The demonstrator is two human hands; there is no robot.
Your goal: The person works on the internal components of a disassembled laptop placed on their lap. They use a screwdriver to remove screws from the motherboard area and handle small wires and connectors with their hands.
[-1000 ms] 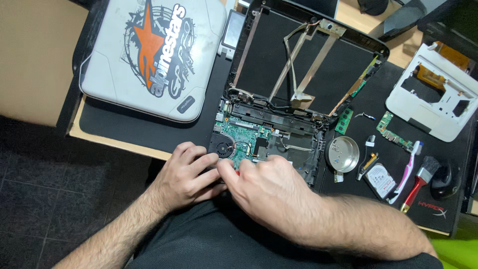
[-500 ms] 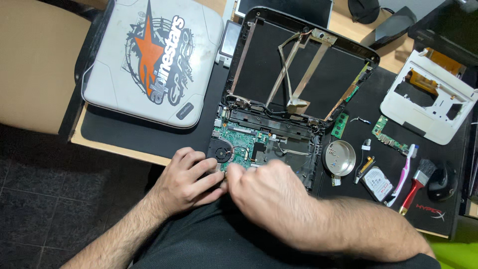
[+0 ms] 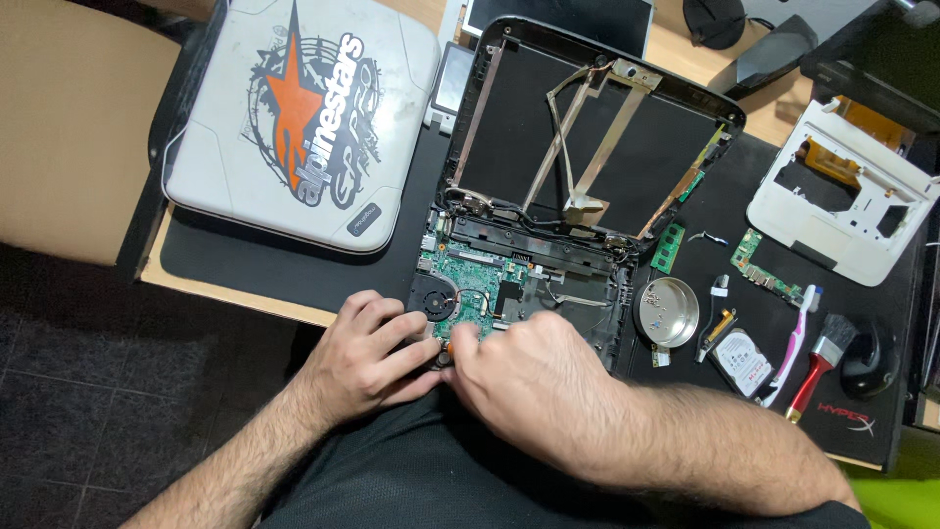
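An opened laptop [image 3: 548,225] is laid on the black mat [image 3: 245,264] at the desk's near edge; its green board [image 3: 475,289] and fan [image 3: 438,304] are exposed, the lid stripped to cables. To the left, a grey case [image 3: 304,118] with an orange star emblem is seen. The left hand [image 3: 367,358] is curled on the laptop's near corner. The right hand [image 3: 534,387] is pinched on a small orange-tipped tool [image 3: 446,345], mostly hidden.

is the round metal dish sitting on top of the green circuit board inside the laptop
No, the round metal dish sits on the black mat, right of the opened laptop base, apart from the green circuit board.
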